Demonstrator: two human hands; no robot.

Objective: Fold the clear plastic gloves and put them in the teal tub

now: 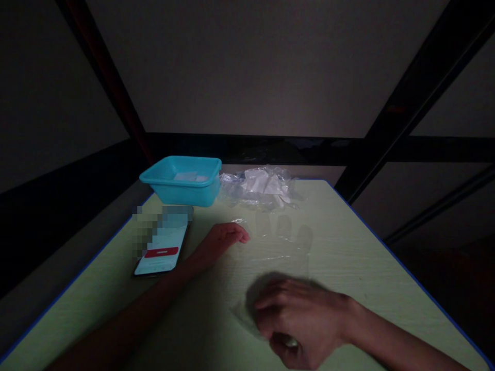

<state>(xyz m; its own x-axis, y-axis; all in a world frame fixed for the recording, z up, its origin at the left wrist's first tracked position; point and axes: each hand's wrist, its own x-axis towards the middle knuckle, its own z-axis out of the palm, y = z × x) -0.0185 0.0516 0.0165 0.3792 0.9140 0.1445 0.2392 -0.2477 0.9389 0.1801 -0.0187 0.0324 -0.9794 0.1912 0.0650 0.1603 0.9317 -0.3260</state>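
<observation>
A clear plastic sheet or bag lies flat on the pale green table, its edges hard to see. My left hand rests at its upper left side with the fingers together; what they press or hold is too small to make out. Over the near part of the plastic, my right hand has its fingers curled, close to a raised fold at the lower left. Whether that fold is between the fingers is hidden.
A blue basket with white pieces inside stands at the back left. Beside it lies a crumpled pile of clear plastic and white material. A lit phone lies left of my left hand. The table has a blue edge.
</observation>
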